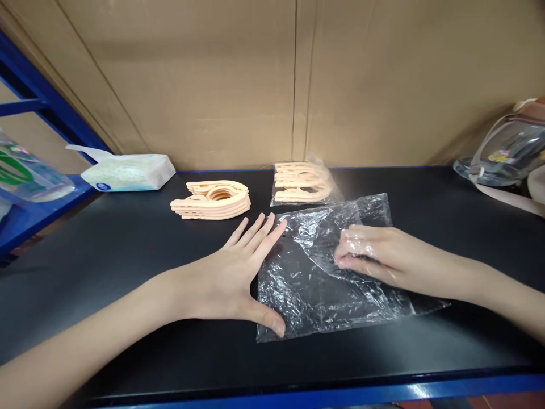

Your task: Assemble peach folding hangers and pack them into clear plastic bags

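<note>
On the black table [102,255], a clear bag [317,295] lies creased, front & centre, btwn the hands, both in contact w/ it. Its long axis runs approx. L–R.

L hand [236,270] is palm down, fingers & thumb spread wide apart, gripping nothing; index tip & thumb lie over the bag's L edge, thumb by the near L corner. R hand [374,250] is in at the bag's R part, knuckles up, fingers curled together. Film glints over those fingers, so they look to be under or inside it; can't tell if they're clamped on a layer or just bunched.

Key relation: the bag spreads to the R of L hand's edge hold & to the L of R hand's curled fingers, so the span btwn the two runs along its length.

Peach stack [213,211] sits just past L fingertips, a bit left, apart from the bag; long axis also approx. L–R, rounded end to the R. L hand is nearer to it. A similar peach pack, in clear film [293,196], is just beyond the bag's far edge; can't tell if they touch.

Further out: tissues [131,172] far L, bottle [517,145] far R, cardboard [204,85] behind.
</note>
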### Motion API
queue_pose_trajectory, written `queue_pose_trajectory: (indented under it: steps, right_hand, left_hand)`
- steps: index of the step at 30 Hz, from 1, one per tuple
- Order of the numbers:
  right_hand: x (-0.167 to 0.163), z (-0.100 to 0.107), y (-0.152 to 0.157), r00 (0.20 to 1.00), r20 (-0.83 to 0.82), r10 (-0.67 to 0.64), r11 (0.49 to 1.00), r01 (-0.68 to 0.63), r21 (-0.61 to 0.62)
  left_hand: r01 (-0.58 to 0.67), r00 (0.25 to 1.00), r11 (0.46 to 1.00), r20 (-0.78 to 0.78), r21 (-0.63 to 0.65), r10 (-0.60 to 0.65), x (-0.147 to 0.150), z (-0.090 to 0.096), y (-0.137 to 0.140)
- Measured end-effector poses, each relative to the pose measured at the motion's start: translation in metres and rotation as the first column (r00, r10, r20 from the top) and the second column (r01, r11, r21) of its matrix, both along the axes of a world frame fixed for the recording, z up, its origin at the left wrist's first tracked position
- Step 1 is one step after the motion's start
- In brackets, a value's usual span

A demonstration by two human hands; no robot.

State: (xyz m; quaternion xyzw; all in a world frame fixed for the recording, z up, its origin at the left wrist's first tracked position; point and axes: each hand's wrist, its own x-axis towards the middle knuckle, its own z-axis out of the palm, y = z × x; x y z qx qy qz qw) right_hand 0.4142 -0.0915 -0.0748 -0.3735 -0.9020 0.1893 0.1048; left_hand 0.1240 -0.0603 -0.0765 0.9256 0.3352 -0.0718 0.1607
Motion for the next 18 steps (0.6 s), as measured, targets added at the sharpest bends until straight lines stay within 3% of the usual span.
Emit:
queue_pose_trajectory:
  steps: [4, 12, 18]
  right_hand:
    - [-0.005, -0.014, -0.001, 0.995, 0.025, 0.102, 0.988, -0.104, 0.114]
    - [-0.003, -0.019, -0.002, 0.998, 0.058, 0.034, 0.999, -0.036, 0.038]
    - [0.0, -0.018, 0.001, 0.997, 0.077, 0.02, 1.0, -0.02, 0.003]
  left_hand:
    - [0.025, 1.0, 1.0, 0.011, 0.006, -0.025, -0.001, 0.0, 0.001]
    - [0.038, 0.999, 0.999, 0.024, 0.013, -0.038, -0.004, 0.0, 0.007]
    - [0.001, 1.0, 0.999, -0.022, -0.053, -0.002, -0.007, 0.01, 0.008]
